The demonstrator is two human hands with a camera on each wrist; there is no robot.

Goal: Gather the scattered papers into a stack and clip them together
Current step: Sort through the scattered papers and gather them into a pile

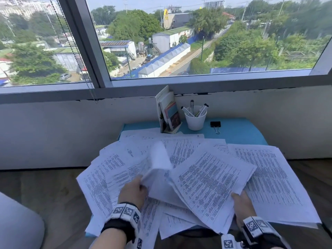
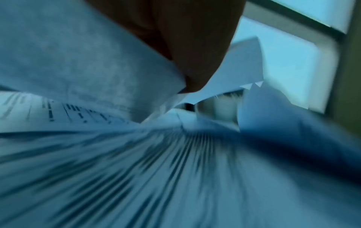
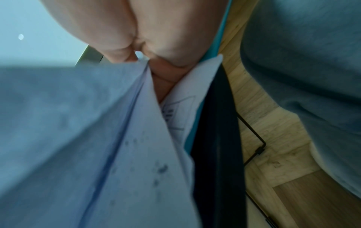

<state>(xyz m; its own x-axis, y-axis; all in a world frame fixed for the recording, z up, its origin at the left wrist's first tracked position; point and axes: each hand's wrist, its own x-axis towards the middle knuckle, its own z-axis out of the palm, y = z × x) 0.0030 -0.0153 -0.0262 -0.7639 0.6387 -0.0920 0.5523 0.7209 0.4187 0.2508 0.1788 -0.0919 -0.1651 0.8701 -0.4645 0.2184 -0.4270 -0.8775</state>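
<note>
Several printed white papers point(image 1: 274, 175) lie fanned across a small blue table point(image 1: 239, 132). My left hand point(image 1: 133, 191) grips the near edge of a sheet point(image 1: 158, 164) that curls upward, blank side showing. My right hand point(image 1: 241, 200) holds the lower right corner of a lifted bundle of printed sheets point(image 1: 210, 184), fingers under it. A black binder clip point(image 1: 215, 124) rests at the table's back, right of the cup. The left wrist view is blurred paper point(image 2: 175, 169) below a dark finger point(image 2: 191, 50). In the right wrist view, fingers point(image 3: 162, 46) pinch paper edges point(image 3: 136, 123).
A white cup point(image 1: 195, 119) with markers and a stand of booklets point(image 1: 168, 112) sit at the table's back by the wall under a large window point(image 1: 197, 42). Wooden floor point(image 1: 45, 191) surrounds the table. A grey cushion point(image 1: 16, 225) is at lower left.
</note>
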